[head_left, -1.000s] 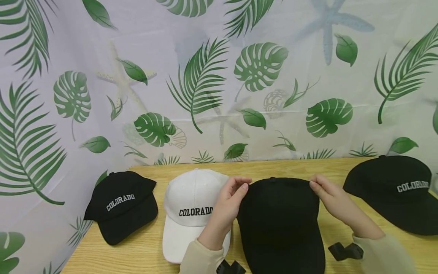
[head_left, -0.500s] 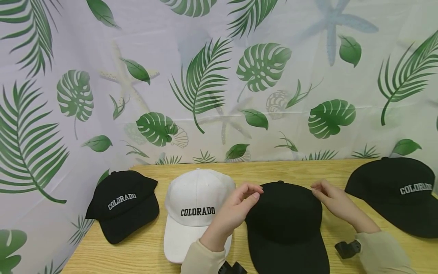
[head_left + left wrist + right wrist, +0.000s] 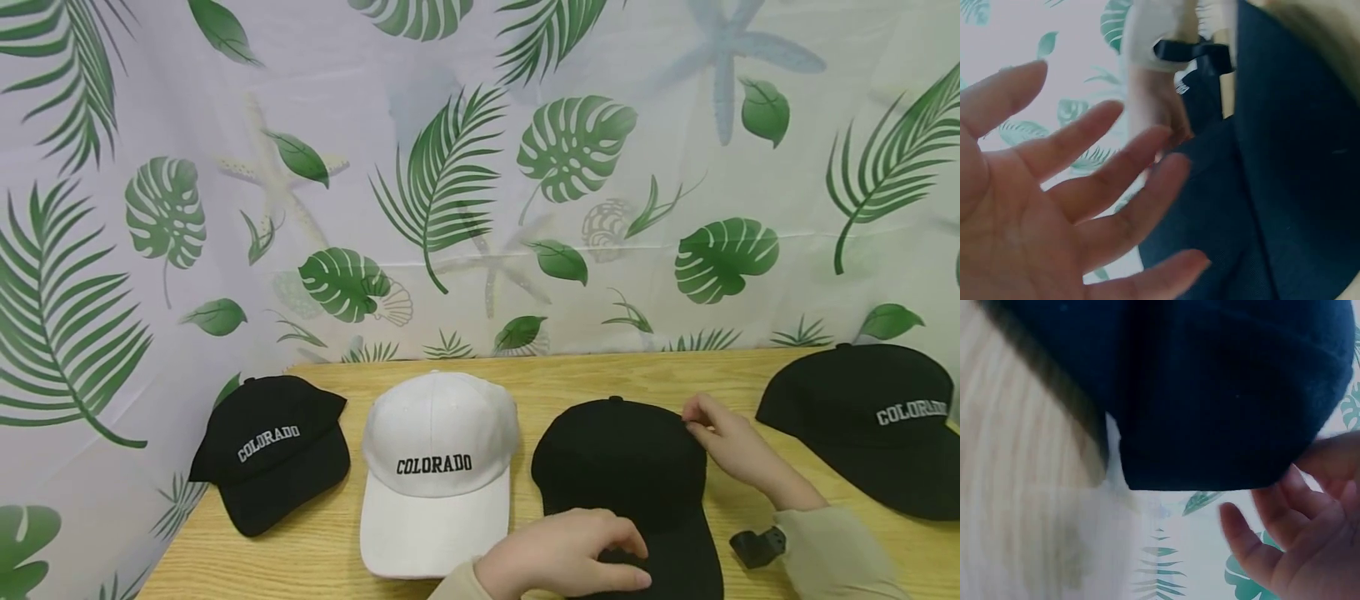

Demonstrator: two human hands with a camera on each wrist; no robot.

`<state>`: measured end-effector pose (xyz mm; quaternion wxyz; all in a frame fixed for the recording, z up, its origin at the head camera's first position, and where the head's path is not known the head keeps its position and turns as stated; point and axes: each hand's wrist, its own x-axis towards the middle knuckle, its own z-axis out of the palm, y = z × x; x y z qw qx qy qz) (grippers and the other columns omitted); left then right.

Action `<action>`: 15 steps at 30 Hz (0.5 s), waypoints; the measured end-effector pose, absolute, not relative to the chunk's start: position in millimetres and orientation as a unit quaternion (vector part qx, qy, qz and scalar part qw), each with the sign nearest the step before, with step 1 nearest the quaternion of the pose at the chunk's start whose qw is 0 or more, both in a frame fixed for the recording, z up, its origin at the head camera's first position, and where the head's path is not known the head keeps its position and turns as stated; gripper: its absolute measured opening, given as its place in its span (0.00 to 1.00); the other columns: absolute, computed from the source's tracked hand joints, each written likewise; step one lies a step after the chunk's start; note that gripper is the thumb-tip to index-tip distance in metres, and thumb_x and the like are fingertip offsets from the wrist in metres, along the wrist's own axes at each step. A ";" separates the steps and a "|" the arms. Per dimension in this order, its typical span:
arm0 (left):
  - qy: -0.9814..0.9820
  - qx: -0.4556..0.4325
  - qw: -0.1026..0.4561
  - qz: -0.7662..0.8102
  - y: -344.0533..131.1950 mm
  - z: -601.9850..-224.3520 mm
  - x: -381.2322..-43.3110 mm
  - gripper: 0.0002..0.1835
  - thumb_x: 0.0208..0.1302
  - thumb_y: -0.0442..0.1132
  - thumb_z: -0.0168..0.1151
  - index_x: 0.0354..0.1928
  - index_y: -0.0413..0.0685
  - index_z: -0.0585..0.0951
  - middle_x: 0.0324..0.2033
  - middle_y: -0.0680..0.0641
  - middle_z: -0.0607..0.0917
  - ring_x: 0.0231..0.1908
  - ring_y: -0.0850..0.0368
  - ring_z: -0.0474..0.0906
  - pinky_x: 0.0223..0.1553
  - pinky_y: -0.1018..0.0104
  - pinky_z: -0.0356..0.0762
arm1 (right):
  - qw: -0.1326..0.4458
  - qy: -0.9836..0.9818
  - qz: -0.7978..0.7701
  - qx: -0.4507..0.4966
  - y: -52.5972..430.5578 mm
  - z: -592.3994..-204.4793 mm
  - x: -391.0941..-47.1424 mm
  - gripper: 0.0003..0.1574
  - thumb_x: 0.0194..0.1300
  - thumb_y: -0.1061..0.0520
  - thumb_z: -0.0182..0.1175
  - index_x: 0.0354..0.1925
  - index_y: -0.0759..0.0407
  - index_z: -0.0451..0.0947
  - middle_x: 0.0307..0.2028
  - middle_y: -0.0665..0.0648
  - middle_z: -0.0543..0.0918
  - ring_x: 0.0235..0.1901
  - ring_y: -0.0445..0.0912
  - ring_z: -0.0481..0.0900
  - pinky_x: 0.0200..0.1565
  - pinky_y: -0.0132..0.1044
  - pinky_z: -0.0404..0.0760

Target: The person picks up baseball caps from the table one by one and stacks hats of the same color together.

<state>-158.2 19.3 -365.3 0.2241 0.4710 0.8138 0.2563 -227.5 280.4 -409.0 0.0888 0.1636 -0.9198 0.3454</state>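
A plain black cap sits on the wooden table, its brim toward me and no lettering showing. My right hand pinches the far right edge of its crown; the right wrist view has thumb and fingers at the rim of the dark cap. Over the near part of the brim is my left hand, holding nothing. In the left wrist view that hand's fingers are spread and relaxed beside the cap. Part of the brim is hidden behind the left hand.
Just left of the plain cap stands a white COLORADO cap. A black COLORADO cap lies at the far left, another black COLORADO cap at the far right. A leaf-print cloth hangs behind the table.
My left hand has let go of the crown's left side and come down toward me over the brim. The black cap has shifted slightly right. My right hand stays at the crown's right edge.
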 end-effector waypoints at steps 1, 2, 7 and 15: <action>0.814 0.477 0.233 0.236 20.9 -367.3 -157.2 0.14 0.64 0.45 0.51 0.48 0.47 0.76 0.41 0.60 0.77 0.40 0.74 0.70 0.39 0.83 0.65 | 0.096 -0.921 0.343 0.158 280.7 -409.7 -227.9 0.04 0.64 0.68 0.47 0.33 0.61 0.66 0.32 0.57 0.73 0.32 0.51 0.71 0.30 0.42 0.67; 0.813 0.480 0.242 0.222 22.4 -369.3 -156.5 0.15 0.64 0.45 0.51 0.48 0.48 0.76 0.42 0.60 0.77 0.40 0.74 0.70 0.39 0.83 0.64 | 0.105 -0.921 0.342 0.153 280.9 -410.1 -228.1 0.06 0.64 0.69 0.46 0.31 0.61 0.66 0.32 0.57 0.73 0.29 0.50 0.69 0.29 0.41 0.66; 0.810 0.476 0.282 0.194 26.8 -376.8 -156.4 0.16 0.64 0.46 0.50 0.51 0.49 0.75 0.43 0.62 0.76 0.42 0.75 0.69 0.40 0.83 0.63 | 0.124 -0.922 0.341 0.134 280.9 -409.5 -229.1 0.09 0.64 0.69 0.45 0.32 0.63 0.71 0.34 0.62 0.75 0.26 0.52 0.70 0.29 0.43 0.69; 0.827 0.468 0.252 0.184 24.0 -374.6 -155.9 0.17 0.63 0.49 0.50 0.51 0.53 0.75 0.43 0.62 0.75 0.42 0.75 0.69 0.40 0.82 0.64 | 0.151 -0.921 0.307 0.187 267.5 -386.9 -211.6 0.11 0.63 0.60 0.52 0.42 0.67 0.71 0.39 0.63 0.73 0.41 0.57 0.71 0.40 0.52 0.69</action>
